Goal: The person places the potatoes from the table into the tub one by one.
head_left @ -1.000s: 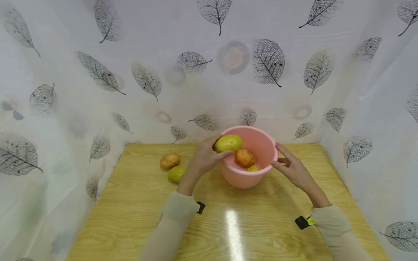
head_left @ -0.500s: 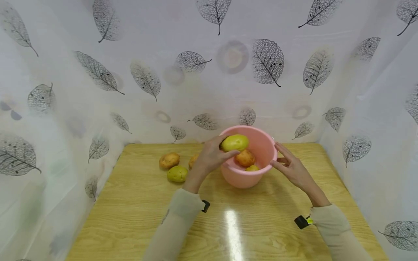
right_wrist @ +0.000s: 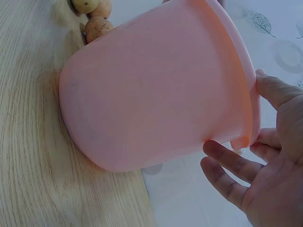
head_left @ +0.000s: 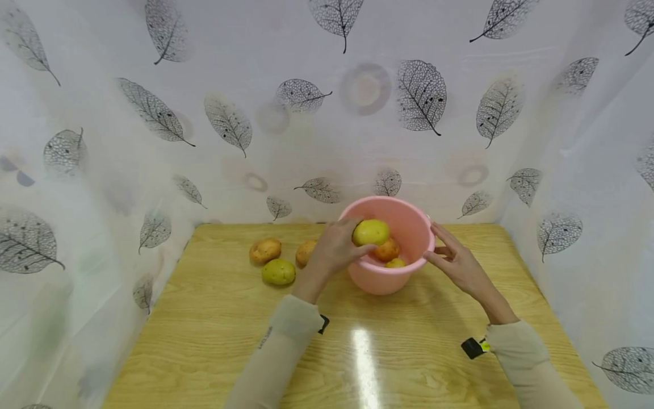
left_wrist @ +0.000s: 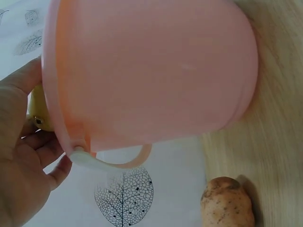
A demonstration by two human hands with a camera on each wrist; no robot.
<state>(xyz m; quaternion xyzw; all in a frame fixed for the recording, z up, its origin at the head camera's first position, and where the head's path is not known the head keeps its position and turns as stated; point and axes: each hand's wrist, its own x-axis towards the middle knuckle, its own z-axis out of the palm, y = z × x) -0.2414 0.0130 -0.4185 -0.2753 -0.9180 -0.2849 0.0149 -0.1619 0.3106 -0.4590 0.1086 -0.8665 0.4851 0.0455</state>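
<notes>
My left hand holds a yellow-green potato inside the mouth of a pink bucket. The left wrist view shows part of that potato behind the rim, with fingers close to the bucket's handle. Below it, a brown potato and a smaller-looking yellow potato lie in the bucket. At the bucket's right side, my right hand rests against the rim with thumb and fingers spread. In the right wrist view, those fingers are fairly straight along the outer wall.
Left of the bucket, a brown potato, a green potato and another brown potato lie on the wooden table. A leaf-printed curtain stands behind the table and along both sides.
My left hand has moved right and then slightly down, carrying the yellow-green potato from the bucket's left rim into its mouth. My right hand stays at the rim.
</notes>
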